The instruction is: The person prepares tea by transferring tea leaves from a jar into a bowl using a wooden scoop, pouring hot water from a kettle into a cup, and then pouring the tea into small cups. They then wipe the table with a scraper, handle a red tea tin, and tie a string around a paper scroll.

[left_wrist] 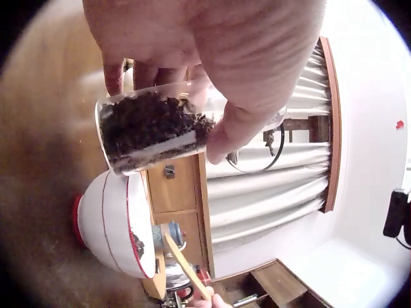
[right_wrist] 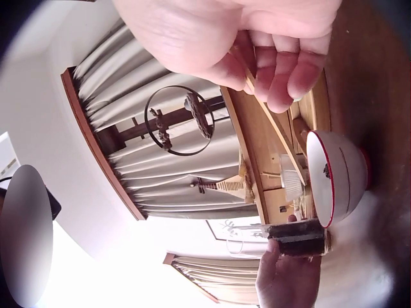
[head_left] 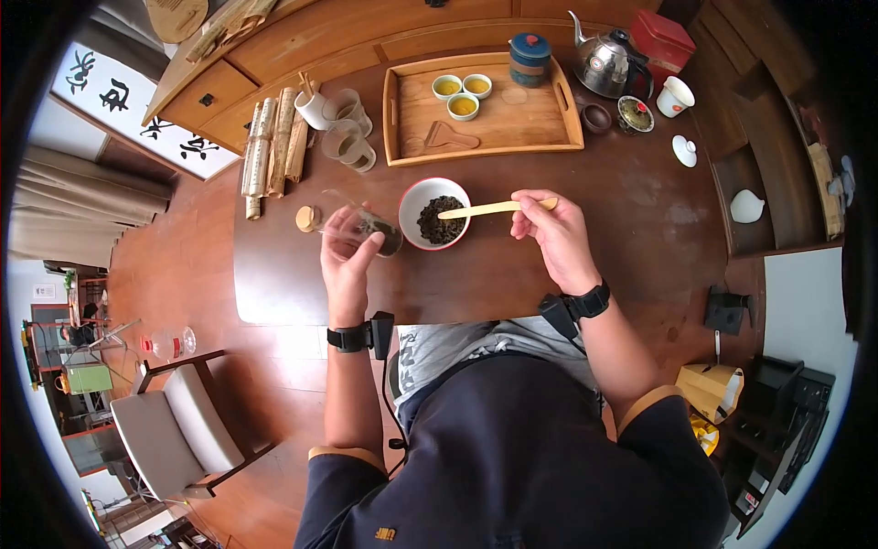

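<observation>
My left hand [head_left: 349, 261] grips a clear glass jar [left_wrist: 154, 128], which lies tilted well over on its side with dark, curled tea leaves at its base end. Between the thumb and fingers of my right hand [head_left: 560, 240] is a slim bamboo tea scoop [head_left: 494, 209]. The scoop's far tip reaches over the white bowl [right_wrist: 347, 183] with a red rim and overlaps the dark tea leaves [head_left: 432, 222] inside. The bowl stands on the table between both hands, close beside the jar. A round wooden lid [head_left: 308, 218] lies left of my left hand.
Behind the bowl sits a wooden tray [head_left: 393, 137] with three filled cups and a blue canister [head_left: 530, 60]. Glass pitchers [head_left: 349, 146] and bamboo slip rolls [head_left: 265, 146] stand at left. A steel kettle [head_left: 604, 64], a lidded bowl [head_left: 635, 114] and a white cup [head_left: 675, 96] stand at right.
</observation>
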### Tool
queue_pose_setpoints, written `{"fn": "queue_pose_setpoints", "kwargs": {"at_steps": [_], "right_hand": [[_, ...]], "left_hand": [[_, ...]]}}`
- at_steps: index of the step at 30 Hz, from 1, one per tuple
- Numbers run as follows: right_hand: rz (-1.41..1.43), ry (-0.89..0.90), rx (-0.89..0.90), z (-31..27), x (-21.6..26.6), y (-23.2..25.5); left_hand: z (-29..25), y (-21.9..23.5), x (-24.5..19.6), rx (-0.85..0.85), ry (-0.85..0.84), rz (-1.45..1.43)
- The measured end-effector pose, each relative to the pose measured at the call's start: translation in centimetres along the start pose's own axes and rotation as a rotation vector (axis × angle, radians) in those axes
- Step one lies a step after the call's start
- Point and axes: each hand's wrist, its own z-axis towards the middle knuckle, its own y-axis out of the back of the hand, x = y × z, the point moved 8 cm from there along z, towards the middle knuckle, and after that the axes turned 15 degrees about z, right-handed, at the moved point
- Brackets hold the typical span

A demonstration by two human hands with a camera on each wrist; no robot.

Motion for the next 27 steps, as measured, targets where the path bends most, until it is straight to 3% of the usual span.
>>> {"fn": "queue_pose_setpoints", "kwargs": {"at_steps": [9,18,27], "right_hand": [[-0.139,0.028,0.024,0.2,0.0,-1.7],[-0.441,0.206,0.028,-0.5,2.0,-2.7],[-0.451,0.187,0.065,-0.4,0.6,-3.4]], "left_hand": [[-0.3,1.6,0.3,-0.05,-0.003,0.027],[-0.3,2.8,1.3,-0.128,0.015,0.003],[-0.5,3.7,2.0,-0.184,0.042,0.036]]}}
